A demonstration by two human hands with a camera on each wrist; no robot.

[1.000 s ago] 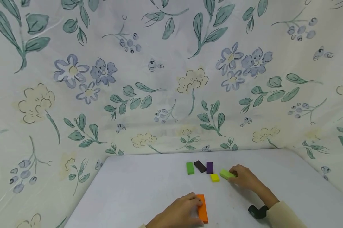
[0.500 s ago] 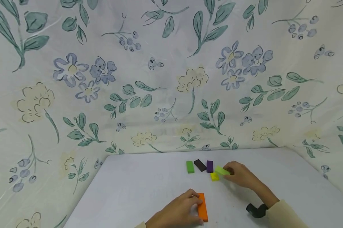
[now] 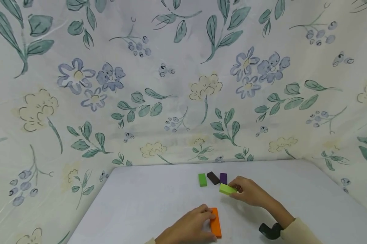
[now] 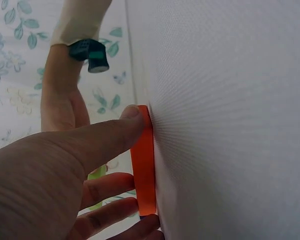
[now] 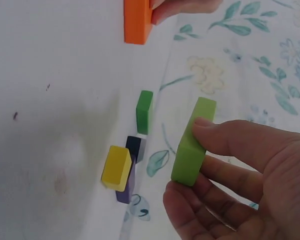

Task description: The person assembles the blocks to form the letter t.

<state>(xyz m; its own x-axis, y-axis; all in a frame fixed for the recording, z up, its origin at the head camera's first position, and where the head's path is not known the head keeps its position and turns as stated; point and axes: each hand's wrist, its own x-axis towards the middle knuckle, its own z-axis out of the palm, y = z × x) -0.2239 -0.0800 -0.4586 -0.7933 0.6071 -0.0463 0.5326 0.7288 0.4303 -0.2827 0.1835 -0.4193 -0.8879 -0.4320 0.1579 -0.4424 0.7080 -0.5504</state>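
Note:
My right hand [image 3: 251,192] pinches a lime green block [image 3: 226,189] between thumb and fingers, held up off the table. In the right wrist view the thumb lies on one side of that block and fingers on the other. Below it sits a yellow block [image 5: 116,168], hidden in the head view behind the lime one. Nearer the front, an orange block [image 3: 215,223], the longest, lies on the table. My left hand [image 3: 189,226] grips it from its left side, thumb at the near end.
A green block [image 3: 203,180], a black block [image 3: 213,178] and a purple block [image 3: 223,178] lie at the back of the white table [image 3: 140,200]. A dark device [image 3: 270,231] sits on the right wrist. Flowered cloth [image 3: 177,84] hangs behind the table.
The right hand has lifted the lime green block and carried it left, over the yellow block. My left hand stays on the orange block.

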